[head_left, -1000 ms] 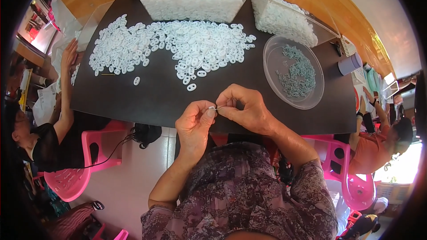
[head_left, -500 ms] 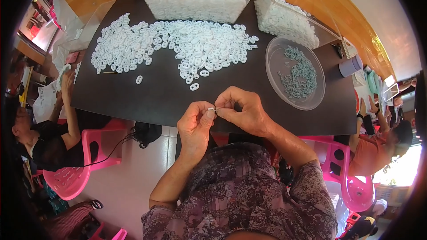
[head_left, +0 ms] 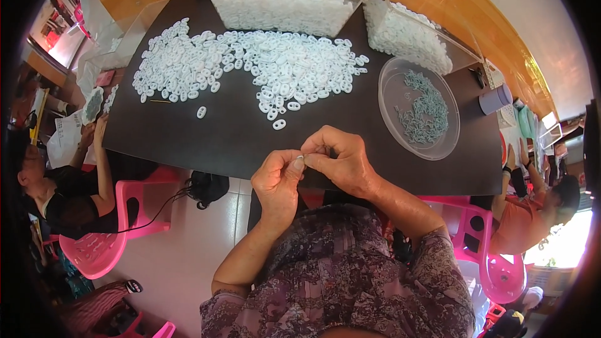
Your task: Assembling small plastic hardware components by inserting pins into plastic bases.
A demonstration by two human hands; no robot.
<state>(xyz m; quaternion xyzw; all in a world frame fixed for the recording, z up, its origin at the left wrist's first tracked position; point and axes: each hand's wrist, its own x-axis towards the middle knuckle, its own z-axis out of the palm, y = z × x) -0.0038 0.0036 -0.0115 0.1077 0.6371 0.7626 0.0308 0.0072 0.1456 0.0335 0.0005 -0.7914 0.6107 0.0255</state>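
My left hand (head_left: 276, 186) is closed in a pinch on a small white plastic piece (head_left: 300, 158), mostly hidden by the fingers, just over the near table edge. My right hand (head_left: 345, 163) meets it from the right, thumb and forefinger pressed together at the same piece. Whatever those right fingertips may hold is hidden. Beyond the hands lies a loose white oval piece with two holes (head_left: 279, 124), close to a big heap of such pieces (head_left: 300, 69). To the right, a round clear tray (head_left: 388, 126) holds many small grey-green slender parts (head_left: 427, 116).
A second heap of white pieces (head_left: 178, 66) and a stray piece (head_left: 201, 112) lie left on the dark table (head_left: 213, 144). Two clear bins (head_left: 285, 9) (head_left: 407, 37) full of white pieces stand behind. A lavender cup (head_left: 494, 99) stands right. Other people sit on both sides.
My right fingertips have closed in on the white piece and now touch my left fingertips. The whole view has shifted slightly; the heaps and tray look unchanged.
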